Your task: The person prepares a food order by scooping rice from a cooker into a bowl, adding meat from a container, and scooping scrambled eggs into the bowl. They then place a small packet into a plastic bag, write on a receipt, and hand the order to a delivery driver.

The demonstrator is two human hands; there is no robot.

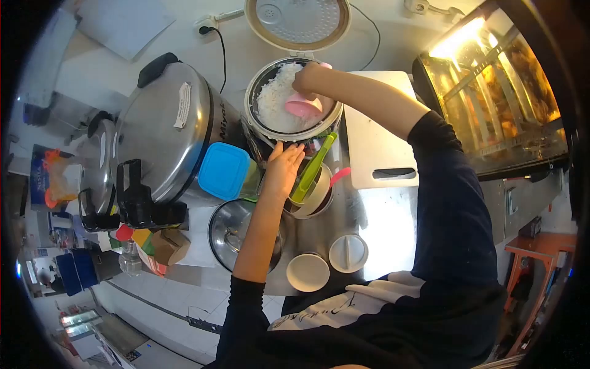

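Observation:
An uncovered rice cooker [251, 117] holds white rice [270, 101], with its lid [299, 24] tipped back against the wall. My right hand [309, 81] reaches in over the rice, its fingers closed round the handle of a pink scoop [304, 106]. The scoop's bowl rests at the surface of the rice. My left hand [284, 167] is at the cooker's front side, fingers stretched out and apart, holding nothing. Beside it a long green utensil [314, 169] and a pink handle [339, 176] stick out of a white container [312, 200].
Two large steel pots stand left, the nearer one [163, 129] beside a blue-lidded box [224, 170]. A white cutting board [381, 135] lies right of the cooker, below a lit glass cabinet [498, 92]. Near me are a steel lid [227, 230], a white bowl [308, 272] and a white lid [348, 253].

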